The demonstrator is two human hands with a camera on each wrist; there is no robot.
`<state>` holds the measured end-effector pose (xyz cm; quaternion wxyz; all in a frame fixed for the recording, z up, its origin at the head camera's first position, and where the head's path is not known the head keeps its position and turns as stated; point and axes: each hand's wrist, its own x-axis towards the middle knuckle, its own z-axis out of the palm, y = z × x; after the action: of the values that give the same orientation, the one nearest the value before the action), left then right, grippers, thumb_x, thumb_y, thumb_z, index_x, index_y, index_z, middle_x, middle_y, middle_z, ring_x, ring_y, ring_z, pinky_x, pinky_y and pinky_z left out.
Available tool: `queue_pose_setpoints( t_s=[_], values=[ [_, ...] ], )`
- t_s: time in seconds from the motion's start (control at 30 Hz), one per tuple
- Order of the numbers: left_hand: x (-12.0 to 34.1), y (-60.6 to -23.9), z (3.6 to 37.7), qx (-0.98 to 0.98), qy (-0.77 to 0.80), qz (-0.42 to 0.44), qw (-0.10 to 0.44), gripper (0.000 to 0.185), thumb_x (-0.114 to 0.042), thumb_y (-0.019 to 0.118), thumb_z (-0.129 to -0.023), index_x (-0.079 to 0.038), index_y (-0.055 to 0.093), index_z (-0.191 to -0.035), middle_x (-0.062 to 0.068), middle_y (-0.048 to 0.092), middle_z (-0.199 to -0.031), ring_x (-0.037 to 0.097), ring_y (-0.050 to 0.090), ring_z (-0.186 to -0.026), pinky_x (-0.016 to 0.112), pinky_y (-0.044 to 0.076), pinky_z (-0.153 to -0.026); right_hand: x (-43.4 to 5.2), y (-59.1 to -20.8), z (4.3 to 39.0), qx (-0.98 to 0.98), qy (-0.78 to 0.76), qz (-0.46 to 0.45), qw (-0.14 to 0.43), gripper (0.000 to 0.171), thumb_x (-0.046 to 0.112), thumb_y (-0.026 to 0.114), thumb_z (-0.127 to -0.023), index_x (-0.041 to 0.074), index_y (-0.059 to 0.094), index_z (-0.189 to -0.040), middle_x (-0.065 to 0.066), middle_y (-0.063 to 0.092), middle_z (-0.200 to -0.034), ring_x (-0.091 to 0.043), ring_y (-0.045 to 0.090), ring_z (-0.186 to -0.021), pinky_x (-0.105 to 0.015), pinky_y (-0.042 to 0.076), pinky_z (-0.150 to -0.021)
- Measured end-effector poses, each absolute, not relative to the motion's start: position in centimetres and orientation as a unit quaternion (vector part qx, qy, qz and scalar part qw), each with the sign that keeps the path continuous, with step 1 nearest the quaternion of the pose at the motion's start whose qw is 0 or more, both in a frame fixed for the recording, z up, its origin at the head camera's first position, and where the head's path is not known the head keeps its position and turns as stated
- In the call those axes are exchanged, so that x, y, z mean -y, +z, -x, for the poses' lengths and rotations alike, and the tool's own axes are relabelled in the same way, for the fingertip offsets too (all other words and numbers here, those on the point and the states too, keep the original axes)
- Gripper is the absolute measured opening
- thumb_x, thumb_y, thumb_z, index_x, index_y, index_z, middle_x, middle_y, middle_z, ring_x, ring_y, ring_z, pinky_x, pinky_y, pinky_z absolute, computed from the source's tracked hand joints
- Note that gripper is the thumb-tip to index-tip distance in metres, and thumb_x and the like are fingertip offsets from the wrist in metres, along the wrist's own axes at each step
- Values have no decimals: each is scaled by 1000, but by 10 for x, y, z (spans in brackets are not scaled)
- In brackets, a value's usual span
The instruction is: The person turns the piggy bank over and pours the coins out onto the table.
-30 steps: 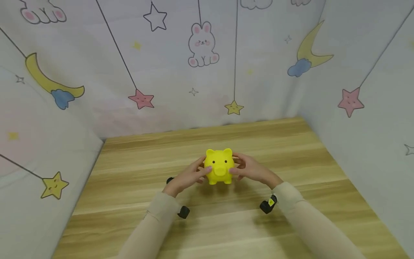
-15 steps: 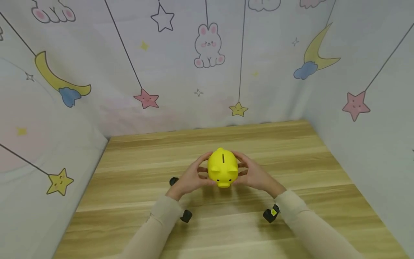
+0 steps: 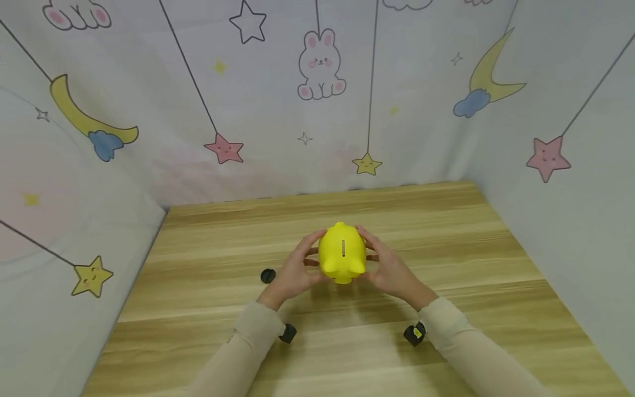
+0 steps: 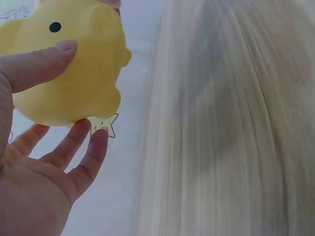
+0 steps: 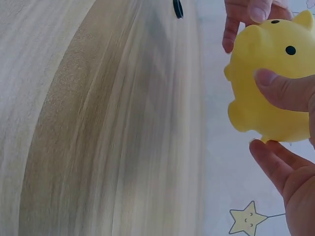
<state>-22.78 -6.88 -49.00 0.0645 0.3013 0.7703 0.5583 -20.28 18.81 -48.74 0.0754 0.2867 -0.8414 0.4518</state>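
Two hands: both hold one yellow piggy bank (image 3: 342,255) between them, above the middle of the wooden table (image 3: 446,231).
Left hand (image 3: 294,271): fingers curled round the pig's left flank, thumb pressed on its side near an eye, fingertips (image 4: 98,135) under its belly in the left wrist view.
Right hand (image 3: 392,269): wrapped round the opposite flank, thumb across the body, fingers below.
Piggy bank: lifted off the table, coin slot on top facing the head camera, snout tipped down toward the person.
Black cap (image 3: 268,275): lies flat on the table, just left of the left hand, apart from it.
Backdrop (image 3: 278,110): pale cloth with a bunny, stars and moons, standing round three sides of the table.
Sleeves: beige, reaching to both wrists.
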Motion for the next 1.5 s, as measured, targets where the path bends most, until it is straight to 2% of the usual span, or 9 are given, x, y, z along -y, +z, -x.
queue_pose_setpoints(
  t_s=[0.27, 0.57, 0.67, 0.87, 1.1, 1.23, 1.3, 1.43, 1.5],
  values=[
    [69, -500, 224, -769, 563, -300, 33, 99, 8, 82, -75, -25, 30, -153, 3, 31, -156, 36, 48, -129, 46, 48, -97, -185, -500, 206, 828, 435, -333, 120, 108, -24, 79, -66, 3, 24, -155, -20, 30, -157, -36, 41, -136, -41, 54, -88],
    [62, -510, 222, -795, 497, -345, -49, 102, 16, 79, -72, -19, 24, -151, 8, 25, -156, 30, 45, -131, 40, 48, -98, -186, -514, 207, 815, 355, -394, 235, 101, -28, 79, -60, -8, 30, -147, -21, 32, -155, -33, 42, -136, -33, 45, -101],
    [62, -510, 221, -797, 490, -348, -61, 102, 20, 78, -70, -14, 25, -150, 14, 23, -155, 33, 44, -129, 43, 49, -96, -185, -516, 207, 815, 345, -400, 239, 98, -27, 78, -63, -9, 30, -146, -21, 31, -156, -31, 40, -138, -33, 43, -103],
    [63, -509, 222, -792, 519, -322, -1, 104, 15, 79, -74, -16, 22, -155, 7, 23, -157, 35, 47, -127, 40, 52, -92, -188, -512, 206, 824, 420, -354, 141, 104, -25, 77, -68, -2, 23, -154, -20, 28, -158, -39, 43, -134, -39, 51, -93],
    [69, -504, 223, -764, 586, -246, 114, 92, -13, 83, -83, -26, 28, -156, 2, 35, -152, 29, 56, -111, 42, 53, -88, -196, -501, 206, 804, 540, -244, -47, 96, 7, 81, -83, 8, 21, -158, -16, 30, -157, -38, 51, -125, -40, 54, -88],
    [66, -496, 224, -784, 576, -168, 156, 65, -47, 66, -94, -18, 44, -147, 8, 55, -126, 29, 62, -94, 45, 55, -80, -197, -495, 207, 810, 554, -158, -112, 70, 28, 68, -96, 2, 34, -151, -21, 54, -135, -35, 61, -107, -44, 56, -81],
    [61, -491, 225, -806, 555, -123, 166, 68, -66, 50, -94, -10, 56, -133, 10, 63, -105, 30, 63, -82, 45, 56, -73, -194, -491, 209, 818, 547, -118, -132, 60, 43, 56, -101, -2, 49, -139, -22, 64, -114, -37, 64, -94, -46, 57, -75],
    [53, -483, 225, -836, 516, -67, 173, 83, -82, 30, -89, -6, 63, -98, 12, 61, -72, 25, 55, -59, 37, 50, -57, -184, -485, 212, 825, 538, -61, -159, 70, 62, 38, -101, -2, 64, -110, -21, 66, -88, -37, 65, -78, -47, 57, -66],
    [52, -482, 224, -837, 514, -64, 176, 83, -82, 30, -89, -6, 63, -93, 11, 60, -68, 22, 52, -54, 37, 49, -55, -183, -483, 212, 827, 536, -53, -164, 71, 63, 37, -101, -2, 65, -106, -19, 66, -84, -35, 65, -75, -46, 58, -64]
  ],
)
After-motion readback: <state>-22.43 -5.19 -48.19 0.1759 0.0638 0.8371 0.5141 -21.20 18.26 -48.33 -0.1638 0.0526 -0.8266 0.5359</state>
